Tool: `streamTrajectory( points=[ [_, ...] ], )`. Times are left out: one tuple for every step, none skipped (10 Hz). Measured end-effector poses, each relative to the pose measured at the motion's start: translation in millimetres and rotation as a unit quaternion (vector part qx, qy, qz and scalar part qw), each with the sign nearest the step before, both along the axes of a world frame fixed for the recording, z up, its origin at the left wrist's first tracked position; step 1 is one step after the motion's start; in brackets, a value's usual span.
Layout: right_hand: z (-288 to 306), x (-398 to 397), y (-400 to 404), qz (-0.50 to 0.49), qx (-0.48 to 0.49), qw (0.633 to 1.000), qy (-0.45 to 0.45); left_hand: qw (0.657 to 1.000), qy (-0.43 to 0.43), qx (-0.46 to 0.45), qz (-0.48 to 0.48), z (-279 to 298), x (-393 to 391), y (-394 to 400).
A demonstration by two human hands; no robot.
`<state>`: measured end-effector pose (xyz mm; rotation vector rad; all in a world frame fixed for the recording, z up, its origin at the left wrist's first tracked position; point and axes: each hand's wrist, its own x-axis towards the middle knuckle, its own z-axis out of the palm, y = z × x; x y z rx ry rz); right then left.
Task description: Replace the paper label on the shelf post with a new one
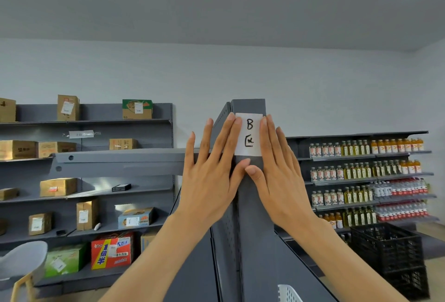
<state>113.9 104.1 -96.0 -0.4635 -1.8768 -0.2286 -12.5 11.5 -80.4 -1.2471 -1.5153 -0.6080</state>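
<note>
Head cam: paper label (249,134) upright on shelf post (255,205), long axis vertical. My left hand (212,176) and right hand (279,174) lie flat, fingers spread, pressing its side edges.

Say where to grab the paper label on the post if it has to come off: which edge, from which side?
Judging by pose, the bottom edge of the paper label, from below. It lies flat on the shelf post, so there's no body to grip, only an edge to pinch and peel. The left hand and right hand cover its side edges with flat fingers; the bottom edge lies bare above the thumbs.
</note>
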Motion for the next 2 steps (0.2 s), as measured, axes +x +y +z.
streamTrajectory(
  points=[
    [-2.0,-1.5,-1.6,-0.022,0.015,1.000,-0.012,1.000,-0.001,-0.005,0.003,-1.1,0.2,-2.8],
    [12.3,12.2,3.5,-0.028,-0.046,0.998,0.037,1.000,-0.013,-0.009,0.000,-1.3,0.2,-4.6]
  ],
)
